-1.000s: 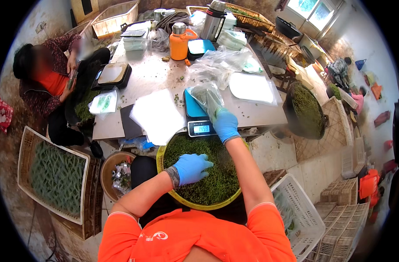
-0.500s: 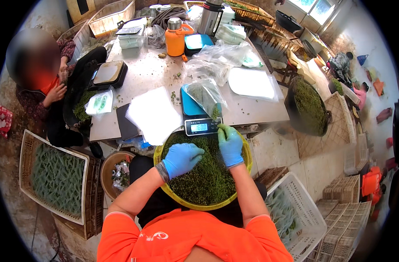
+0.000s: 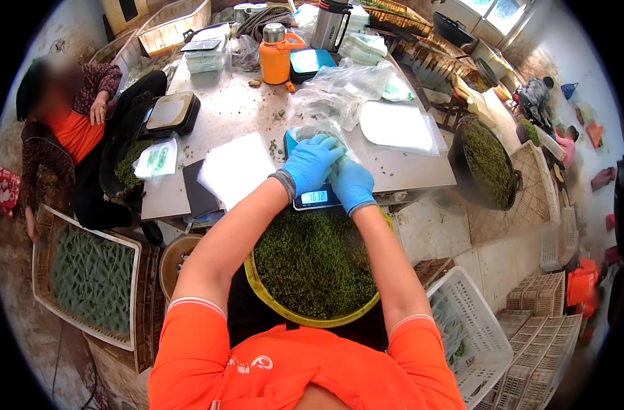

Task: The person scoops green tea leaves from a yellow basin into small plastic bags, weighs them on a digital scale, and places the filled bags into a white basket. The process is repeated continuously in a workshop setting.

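Observation:
My left hand [image 3: 313, 162] and my right hand [image 3: 353, 186], both in blue gloves, are together over a digital scale [image 3: 315, 199] at the table's near edge. Their fingers are closed on a clear plastic bag [image 3: 319, 128] that lies on the blue weighing plate. The gloves hide the bag's mouth and most of the plate, while the lit display shows between my wrists. Below my forearms sits a yellow-rimmed tub [image 3: 312, 273] full of small green buds or grains. White sheets [image 3: 235, 167] lie left of the scale.
A co-worker [image 3: 73, 130] sits at the left, one hand on a crate of filled bags [image 3: 93, 280]. An orange flask [image 3: 274, 60], loose plastic bags [image 3: 339, 85] and white sheets [image 3: 394, 128] occupy the table. At right stand a dark basket of greens [image 3: 486, 160] and a white crate [image 3: 486, 328].
Both my hands have moved forward from over the tub and the scale's near edge onto the bag. The co-worker's hands have parted, one reaching down to the crate.

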